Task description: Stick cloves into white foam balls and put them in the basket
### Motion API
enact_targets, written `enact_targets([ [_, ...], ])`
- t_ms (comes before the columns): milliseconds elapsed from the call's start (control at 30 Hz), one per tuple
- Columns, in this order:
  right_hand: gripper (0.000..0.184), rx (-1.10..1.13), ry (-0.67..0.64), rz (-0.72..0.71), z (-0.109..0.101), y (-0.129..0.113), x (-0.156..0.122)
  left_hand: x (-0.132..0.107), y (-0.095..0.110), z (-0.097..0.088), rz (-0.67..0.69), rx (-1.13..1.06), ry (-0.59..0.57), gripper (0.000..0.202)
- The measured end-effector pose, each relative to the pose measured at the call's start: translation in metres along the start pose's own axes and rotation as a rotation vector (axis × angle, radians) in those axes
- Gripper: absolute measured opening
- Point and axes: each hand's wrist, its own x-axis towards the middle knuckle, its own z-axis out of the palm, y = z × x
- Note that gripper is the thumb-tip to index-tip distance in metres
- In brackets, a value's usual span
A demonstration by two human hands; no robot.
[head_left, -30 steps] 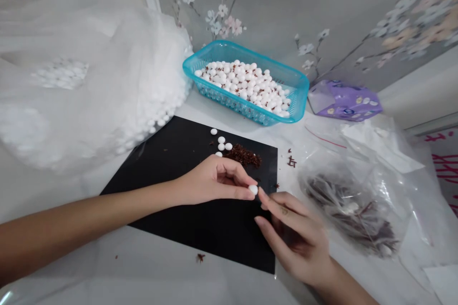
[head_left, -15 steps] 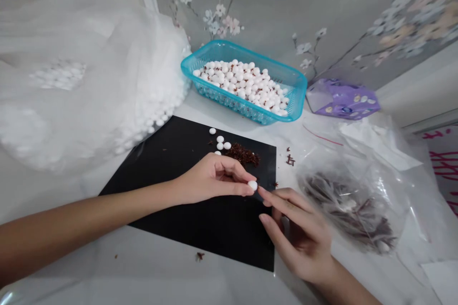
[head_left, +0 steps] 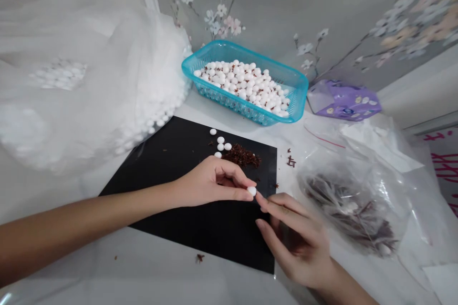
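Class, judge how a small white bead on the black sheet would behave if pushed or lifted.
The white beads look rounded, so they would probably roll on the smooth-looking black sheet. The left hand pinches one easily, so it seems light.

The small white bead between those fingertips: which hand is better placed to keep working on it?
The left hand, probably: its fingers already pinch the small round white bead, while the right hand only sits beside it.

Basket (head_left: pixel 229 48): turquoise, lattice-patterned walls. Beads (head_left: pixel 228 146): white. Flakes (head_left: pixel 241 156): dk red-brown. Sheet (head_left: pixel 179 145): matte blk. Wallpaper (head_left: pixel 358 19): grey, pale blue/pink/cream blossom pattern, thin brown twigs. Packet (head_left: pixel 343 102): lilac, cream spots. Card (head_left: pixel 443 167): pale, pink-red marks.
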Motion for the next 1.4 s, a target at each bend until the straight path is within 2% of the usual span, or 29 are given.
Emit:
enact_targets([
  [200,0.058,0.042,-0.014,-0.018,0.002,0.002,0.001,-0.002,-0.002,-0.002,0.027,0.134,-0.057,0.016],
  [333,0.054,0.041,-0.028,0.039,-0.003,0.004,0.005,-0.001,0.008,-0.008,0.174,0.353,-0.055,0.015],
  [400,0.049,0.027,0.028,0.055,-0.006,0.005,0.007,0.001,0.016,-0.018,0.306,0.551,0.066,0.013],
  [467,0.044,0.016,0.076,0.073,-0.008,0.006,0.008,0.004,0.022,-0.034,0.429,0.772,0.266,0.01],
  [533,0.039,0.01,0.081,0.096,-0.008,0.006,0.009,0.008,0.024,-0.053,0.479,0.934,0.384,0.009],
  [600,0.034,0.007,0.08,0.109,-0.008,0.006,0.01,0.01,0.023,-0.07,0.433,1.028,0.364,0.011],
  [667,0.032,0.01,0.085,0.115,-0.007,0.005,0.01,0.011,0.019,-0.079,0.379,1.08,0.294,0.014],
  [767,0.029,0.022,0.089,0.136,-0.006,0.005,0.012,0.012,0.016,-0.081,0.351,1.126,0.165,0.021],
  [900,0.026,0.019,0.088,0.144,-0.006,0.005,0.012,0.012,0.014,-0.076,0.362,1.204,0.043,0.049],
  [967,0.025,0.017,0.084,0.144,-0.006,0.005,0.012,0.013,0.013,-0.076,0.356,1.226,0.044,0.053],
  [1133,0.024,0.02,0.075,0.166,-0.006,0.006,0.009,0.014,0.013,-0.079,0.354,1.197,0.059,0.036],
  [1300,0.022,0.017,0.079,0.167,-0.006,0.005,0.01,0.014,0.015,-0.079,0.31,1.192,0.042,0.033],
  [1400,0.021,0.011,0.083,0.172,-0.005,0.005,0.011,0.013,0.015,-0.076,0.292,1.269,0.064,0.033],
])
